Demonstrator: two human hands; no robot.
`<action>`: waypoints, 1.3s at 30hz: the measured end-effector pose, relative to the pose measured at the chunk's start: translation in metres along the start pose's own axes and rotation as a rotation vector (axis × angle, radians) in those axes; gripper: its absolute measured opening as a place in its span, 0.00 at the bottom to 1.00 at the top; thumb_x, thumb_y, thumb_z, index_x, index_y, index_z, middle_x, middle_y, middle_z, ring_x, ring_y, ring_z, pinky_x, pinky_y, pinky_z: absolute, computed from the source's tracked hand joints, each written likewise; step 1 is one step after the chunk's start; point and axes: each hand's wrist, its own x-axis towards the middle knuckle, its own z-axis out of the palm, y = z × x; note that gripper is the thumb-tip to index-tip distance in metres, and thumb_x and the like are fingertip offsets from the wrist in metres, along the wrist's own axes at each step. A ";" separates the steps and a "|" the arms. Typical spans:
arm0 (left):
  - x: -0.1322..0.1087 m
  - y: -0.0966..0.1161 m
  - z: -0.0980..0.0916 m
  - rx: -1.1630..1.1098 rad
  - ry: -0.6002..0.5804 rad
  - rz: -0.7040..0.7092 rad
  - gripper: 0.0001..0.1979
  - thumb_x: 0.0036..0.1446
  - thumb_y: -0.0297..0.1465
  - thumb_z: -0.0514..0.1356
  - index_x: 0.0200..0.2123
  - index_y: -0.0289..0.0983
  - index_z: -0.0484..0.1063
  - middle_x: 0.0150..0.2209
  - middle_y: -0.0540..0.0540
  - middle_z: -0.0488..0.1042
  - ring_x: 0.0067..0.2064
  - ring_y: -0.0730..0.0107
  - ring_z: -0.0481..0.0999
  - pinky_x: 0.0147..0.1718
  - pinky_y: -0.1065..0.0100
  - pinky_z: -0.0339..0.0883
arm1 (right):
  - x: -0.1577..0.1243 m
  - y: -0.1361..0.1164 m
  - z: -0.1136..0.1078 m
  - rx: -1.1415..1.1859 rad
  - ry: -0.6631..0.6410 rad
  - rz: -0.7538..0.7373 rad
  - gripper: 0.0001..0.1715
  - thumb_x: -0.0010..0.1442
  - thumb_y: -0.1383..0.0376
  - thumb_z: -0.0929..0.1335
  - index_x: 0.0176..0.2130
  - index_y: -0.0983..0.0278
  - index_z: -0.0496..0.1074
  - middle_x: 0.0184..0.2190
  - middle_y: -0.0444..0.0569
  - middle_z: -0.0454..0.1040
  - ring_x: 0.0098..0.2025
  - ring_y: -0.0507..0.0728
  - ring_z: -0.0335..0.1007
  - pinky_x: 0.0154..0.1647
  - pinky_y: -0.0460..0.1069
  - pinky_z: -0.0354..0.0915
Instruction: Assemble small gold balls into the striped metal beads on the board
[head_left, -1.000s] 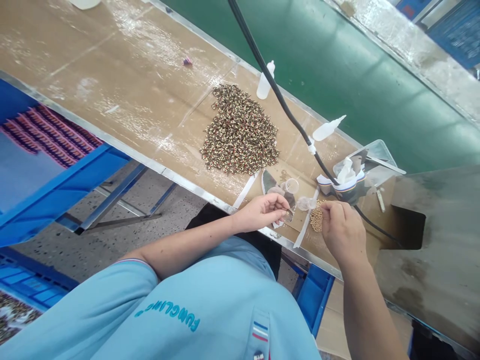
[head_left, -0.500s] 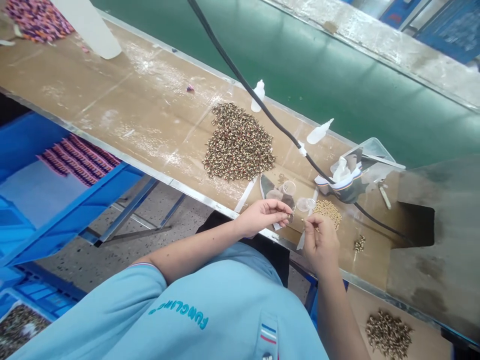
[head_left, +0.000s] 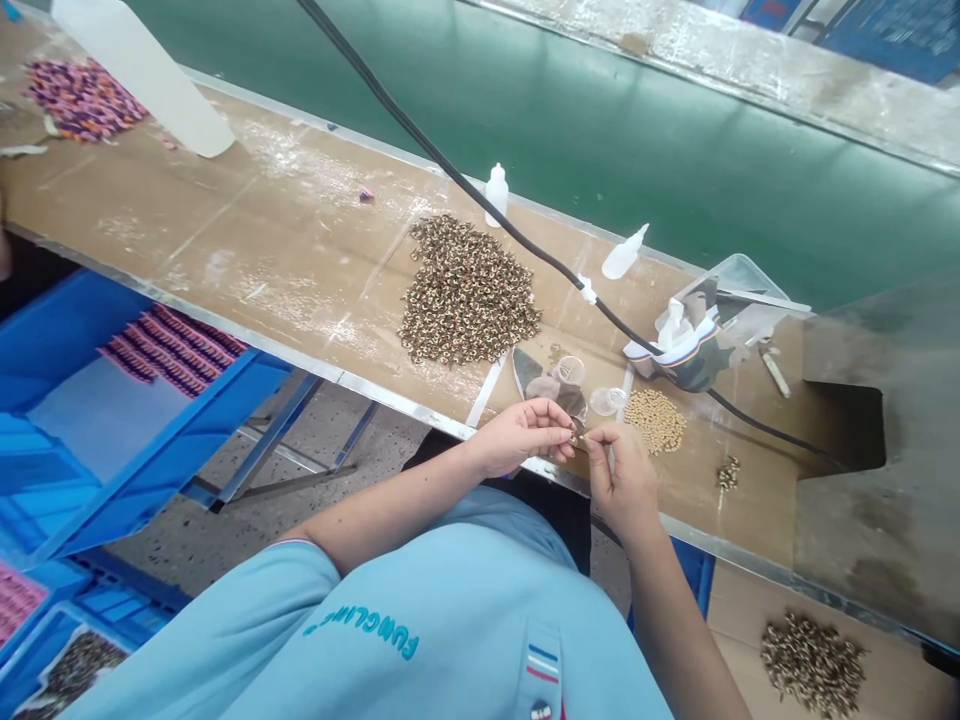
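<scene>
My left hand (head_left: pixel 529 437) is pinched around a small brown-and-gold piece (head_left: pixel 574 438), which looks like those in the big heap. Fingertip to fingertip with it, my right hand (head_left: pixel 621 475) is closed in a pinch at the piece; a tiny tan bead showed in its grip earlier but is hard to make out now. Just beyond my hands lie a dark sheet (head_left: pixel 529 372), a clear round cup (head_left: pixel 571 371) and a clear round lid (head_left: pixel 606 401). A patch of tan beads (head_left: pixel 655 420) spreads beside my right hand.
A large heap of brown-and-gold pieces (head_left: pixel 469 295) covers the bench middle. White squeeze bottles (head_left: pixel 496 196) stand and lie at the far edge. A black cable (head_left: pixel 450 170) crosses above. Several finished-looking pieces (head_left: pixel 727 472) lie at right; blue crates (head_left: pixel 225 425) stand left below.
My right hand has moved left, bringing its fingertips up to the piece in my left hand. The left hand stays nearly in place. The camera view has shifted slightly.
</scene>
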 end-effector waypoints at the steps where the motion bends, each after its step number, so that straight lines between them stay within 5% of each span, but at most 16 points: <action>1: 0.000 0.000 0.000 0.002 -0.001 -0.006 0.22 0.38 0.37 0.72 0.31 0.32 0.67 0.23 0.50 0.73 0.27 0.76 0.74 0.28 0.73 0.66 | 0.000 0.000 0.000 0.006 -0.004 -0.001 0.06 0.64 0.67 0.60 0.33 0.60 0.62 0.28 0.44 0.69 0.32 0.53 0.64 0.33 0.49 0.59; 27: 0.002 0.004 0.000 0.012 0.013 -0.083 0.18 0.39 0.30 0.71 0.30 0.31 0.66 0.20 0.50 0.73 0.23 0.75 0.74 0.25 0.74 0.66 | -0.001 0.005 0.001 -0.079 -0.086 -0.125 0.06 0.64 0.70 0.60 0.35 0.61 0.62 0.31 0.47 0.70 0.34 0.53 0.64 0.36 0.47 0.62; 39: 0.000 0.003 0.004 0.026 0.041 -0.047 0.20 0.38 0.33 0.71 0.30 0.31 0.66 0.20 0.50 0.73 0.23 0.76 0.74 0.24 0.75 0.65 | -0.009 -0.001 0.004 -0.116 0.014 -0.074 0.05 0.63 0.70 0.63 0.39 0.63 0.67 0.32 0.49 0.71 0.36 0.53 0.67 0.39 0.48 0.65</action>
